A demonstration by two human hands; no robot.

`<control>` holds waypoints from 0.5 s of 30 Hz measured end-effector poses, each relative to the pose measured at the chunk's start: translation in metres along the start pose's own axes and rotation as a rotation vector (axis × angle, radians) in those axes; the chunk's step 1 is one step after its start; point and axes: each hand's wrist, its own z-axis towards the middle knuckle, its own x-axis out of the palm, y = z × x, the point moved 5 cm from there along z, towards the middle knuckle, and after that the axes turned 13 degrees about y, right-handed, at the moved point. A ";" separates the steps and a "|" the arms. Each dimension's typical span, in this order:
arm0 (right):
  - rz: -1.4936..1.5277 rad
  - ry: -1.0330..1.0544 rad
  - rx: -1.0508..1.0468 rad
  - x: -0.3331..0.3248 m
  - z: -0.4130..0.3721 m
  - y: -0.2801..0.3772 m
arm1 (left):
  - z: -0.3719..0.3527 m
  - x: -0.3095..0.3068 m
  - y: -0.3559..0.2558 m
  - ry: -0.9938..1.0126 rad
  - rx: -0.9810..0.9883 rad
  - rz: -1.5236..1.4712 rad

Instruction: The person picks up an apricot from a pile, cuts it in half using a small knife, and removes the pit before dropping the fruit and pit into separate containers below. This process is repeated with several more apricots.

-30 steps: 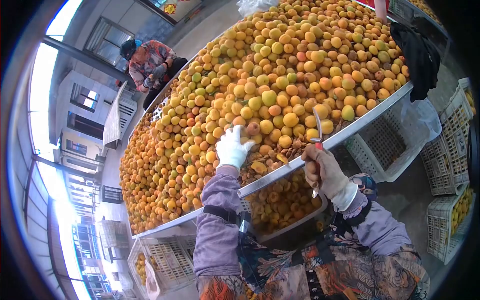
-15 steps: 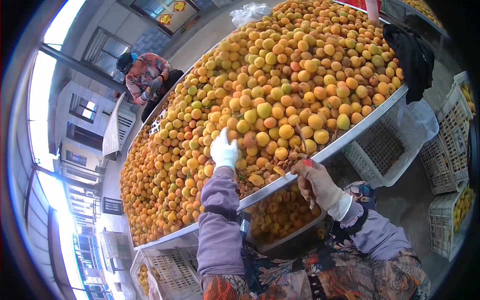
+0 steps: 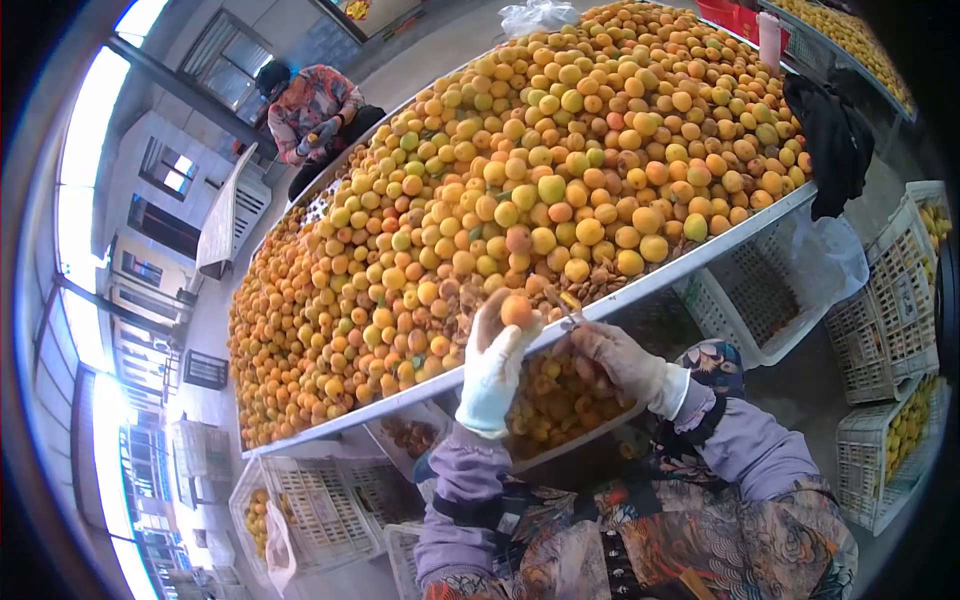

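An orange apricot (image 3: 517,311) is held in the fingers of my left hand (image 3: 493,365), which wears a white glove with stained fingertips. To its right, my gloved right hand (image 3: 622,362) is closed around a small tool (image 3: 570,318) whose tip points toward the apricot. Both hands are above the metal rim (image 3: 680,262) of a long table heaped with apricots (image 3: 450,210). Brown, shrivelled pieces lie on the table just behind my hands. Under the rim, a container (image 3: 565,447) holds more apricots.
Across the table at the upper left, a co-worker (image 3: 312,110) sits bent over. Plastic crates (image 3: 325,505) stand at the lower left, and others (image 3: 890,310) are stacked at the right. Dark cloth (image 3: 828,140) hangs over the table's right corner, near an empty-looking crate (image 3: 745,300).
My left hand has come back from the heap toward the rim and now holds an apricot. My right hand has moved slightly left and down. The camera view has shifted.
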 end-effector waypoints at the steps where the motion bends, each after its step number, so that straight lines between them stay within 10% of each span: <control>1: -0.007 -0.001 0.012 0.005 -0.005 -0.005 | -0.011 0.000 0.007 -0.044 0.001 -0.067; 15: -0.072 0.021 0.139 0.051 -0.043 -0.043 | -0.071 0.016 0.040 -0.017 -0.021 -0.175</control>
